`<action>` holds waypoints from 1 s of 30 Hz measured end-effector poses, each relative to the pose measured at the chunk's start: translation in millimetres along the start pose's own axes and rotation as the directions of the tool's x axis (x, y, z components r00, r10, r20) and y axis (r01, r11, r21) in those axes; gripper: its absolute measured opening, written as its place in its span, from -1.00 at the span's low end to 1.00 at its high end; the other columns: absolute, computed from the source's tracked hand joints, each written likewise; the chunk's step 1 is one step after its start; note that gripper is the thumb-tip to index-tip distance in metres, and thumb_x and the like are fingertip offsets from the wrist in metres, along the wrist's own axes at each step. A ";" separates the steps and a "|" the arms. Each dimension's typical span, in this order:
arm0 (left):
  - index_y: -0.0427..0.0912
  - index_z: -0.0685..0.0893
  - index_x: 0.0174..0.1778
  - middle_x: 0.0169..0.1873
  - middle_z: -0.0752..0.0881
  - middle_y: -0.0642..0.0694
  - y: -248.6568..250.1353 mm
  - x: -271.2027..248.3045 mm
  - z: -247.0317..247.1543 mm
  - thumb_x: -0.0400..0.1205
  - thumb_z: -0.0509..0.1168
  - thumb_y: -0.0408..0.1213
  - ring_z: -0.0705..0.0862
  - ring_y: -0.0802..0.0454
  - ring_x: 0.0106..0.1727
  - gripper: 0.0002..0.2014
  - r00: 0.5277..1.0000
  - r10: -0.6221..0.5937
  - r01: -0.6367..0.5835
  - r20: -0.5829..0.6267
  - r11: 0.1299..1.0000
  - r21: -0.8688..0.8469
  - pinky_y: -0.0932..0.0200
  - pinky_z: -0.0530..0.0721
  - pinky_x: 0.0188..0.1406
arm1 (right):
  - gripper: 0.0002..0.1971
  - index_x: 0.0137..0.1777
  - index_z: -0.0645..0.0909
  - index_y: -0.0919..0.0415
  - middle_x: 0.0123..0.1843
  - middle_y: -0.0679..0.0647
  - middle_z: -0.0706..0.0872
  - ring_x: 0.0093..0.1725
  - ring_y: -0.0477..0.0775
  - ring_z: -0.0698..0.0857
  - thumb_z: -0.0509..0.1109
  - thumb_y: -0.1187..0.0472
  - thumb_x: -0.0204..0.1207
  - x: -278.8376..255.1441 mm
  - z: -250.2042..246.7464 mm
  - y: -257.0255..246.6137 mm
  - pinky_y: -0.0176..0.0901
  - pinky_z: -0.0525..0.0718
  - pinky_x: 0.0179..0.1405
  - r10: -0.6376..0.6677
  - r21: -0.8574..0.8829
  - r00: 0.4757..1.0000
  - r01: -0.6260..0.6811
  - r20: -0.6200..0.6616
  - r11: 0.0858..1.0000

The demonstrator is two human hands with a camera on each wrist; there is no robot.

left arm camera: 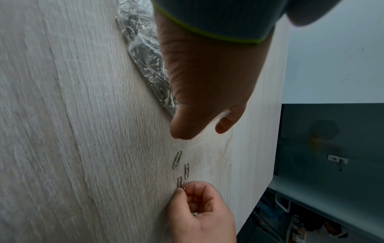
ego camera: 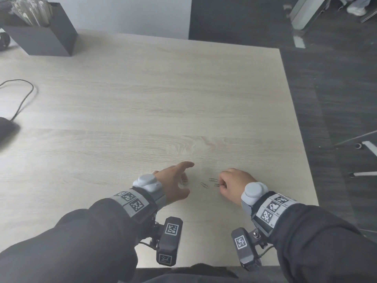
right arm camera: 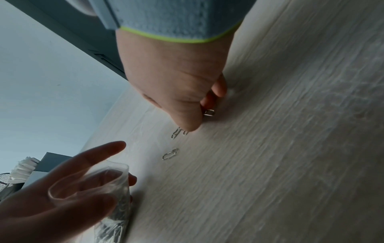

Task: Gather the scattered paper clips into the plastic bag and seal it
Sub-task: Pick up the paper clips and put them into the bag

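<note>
A clear plastic bag [left arm camera: 145,54] partly filled with paper clips lies on the table under my left hand [ego camera: 173,180]. That hand holds the bag's mouth [right arm camera: 93,179] open between thumb and fingers, index finger stretched out. Two loose paper clips [left arm camera: 177,159] [left arm camera: 186,171] lie between my hands. My right hand [ego camera: 221,183], fingers curled, pinches a third paper clip [left arm camera: 180,182] against the table with thumb and index finger. Another clip [right arm camera: 209,112] shows inside its curled fingers in the right wrist view.
The light wooden table [ego camera: 142,99] ends close to the right of my right hand. A dark grey box [ego camera: 44,35] stands at the far left corner. A black cable [ego camera: 22,99] and a dark object [ego camera: 6,127] lie at the left edge.
</note>
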State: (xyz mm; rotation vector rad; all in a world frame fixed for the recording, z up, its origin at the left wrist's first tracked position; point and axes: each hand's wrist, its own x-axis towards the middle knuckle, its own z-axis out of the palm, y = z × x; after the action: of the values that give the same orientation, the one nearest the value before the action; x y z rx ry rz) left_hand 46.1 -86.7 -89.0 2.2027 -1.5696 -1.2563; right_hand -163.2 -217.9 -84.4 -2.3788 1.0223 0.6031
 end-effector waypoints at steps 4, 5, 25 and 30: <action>0.53 0.19 0.59 -0.04 0.58 0.42 1.3 -1.2 -1.6 0.47 0.36 0.09 0.72 0.09 0.11 -0.23 1.000 -0.002 0.002 0.002 1.000 -0.002 -0.03 0.71 0.23 | -0.87 -0.03 0.66 0.06 -0.06 -0.07 0.62 0.01 0.05 0.63 0.30 0.17 0.50 0.5 -6.2 -5.4 -0.17 0.56 -0.04 0.033 0.093 0.999 -0.031 -0.021 0.995; 0.52 0.19 0.59 -0.04 0.59 0.41 1.8 -1.6 -1.8 0.47 0.36 0.08 0.72 0.09 0.11 -0.23 1.000 -0.002 0.002 0.004 1.000 -0.003 -0.03 0.70 0.25 | -0.89 -0.06 0.67 0.05 -0.10 -0.09 0.63 -0.03 0.02 0.63 0.32 0.18 0.49 -0.4 -8.2 -8.8 -0.19 0.56 -0.07 0.036 0.157 0.997 -0.026 -0.064 0.987; 0.67 0.13 0.49 -0.09 0.48 0.57 -8.1 -0.3 2.2 0.36 0.28 0.17 0.72 -0.06 0.13 -0.22 1.000 0.002 -0.002 -0.006 1.000 -0.009 -0.12 0.76 0.15 | -0.59 0.31 0.64 -0.08 0.17 -0.20 0.53 0.00 -0.21 0.57 0.40 0.21 0.46 5.3 -18.1 8.3 -0.37 0.52 0.08 -0.043 0.242 0.998 0.052 -0.042 0.969; 0.66 0.13 0.51 -0.10 0.46 0.58 -6.5 0.0 1.9 0.39 0.30 0.14 0.71 -0.05 0.15 -0.22 1.000 0.004 -0.004 -0.007 1.000 -0.001 -0.12 0.76 0.15 | -0.62 0.24 0.67 -0.01 0.12 -0.08 0.57 0.07 0.00 0.57 0.38 0.23 0.42 8.3 -5.4 5.7 -0.16 0.55 0.04 -0.201 0.062 0.979 0.202 -0.022 0.977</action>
State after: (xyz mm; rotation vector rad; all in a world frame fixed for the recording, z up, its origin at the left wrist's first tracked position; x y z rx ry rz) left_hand 49.3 -83.2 -93.8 2.2000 -1.5699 -1.2465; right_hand -161.2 -229.0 -86.2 -2.3957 0.7809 0.4702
